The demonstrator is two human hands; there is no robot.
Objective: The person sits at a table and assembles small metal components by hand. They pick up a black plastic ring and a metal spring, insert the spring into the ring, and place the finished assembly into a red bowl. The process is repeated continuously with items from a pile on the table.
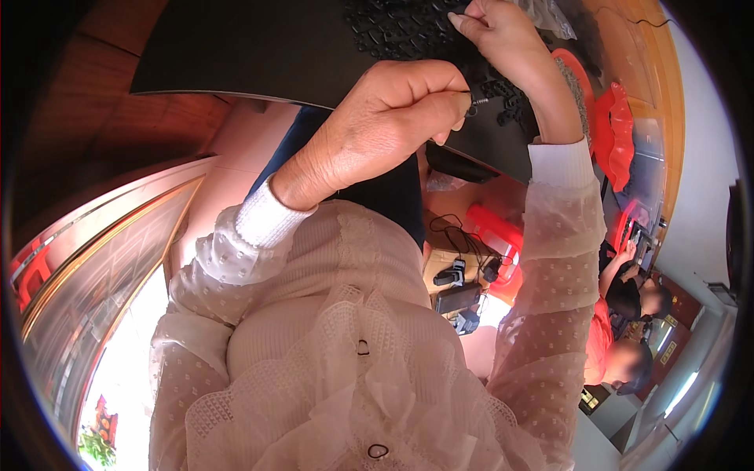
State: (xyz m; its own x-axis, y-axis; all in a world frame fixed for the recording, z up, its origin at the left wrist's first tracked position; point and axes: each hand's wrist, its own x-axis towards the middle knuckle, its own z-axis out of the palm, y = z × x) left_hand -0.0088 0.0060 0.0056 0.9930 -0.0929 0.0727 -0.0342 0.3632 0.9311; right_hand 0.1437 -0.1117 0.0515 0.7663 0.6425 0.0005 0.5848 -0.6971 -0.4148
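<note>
Here, the dark counter point(236, 55) stretches left of the pile point(400, 27) of small black parts. On the pile's near side is the left hand point(400, 110), thumb and curled fingers pinching a tiny coil point(481, 101) that pokes out just short of the pile's right end. The right hand point(503, 39) is at the pile's right edge; whether its fingers grip anything, I cannot tell. Farther right of the pile is a wavy-edged red tray point(614, 137).
</note>
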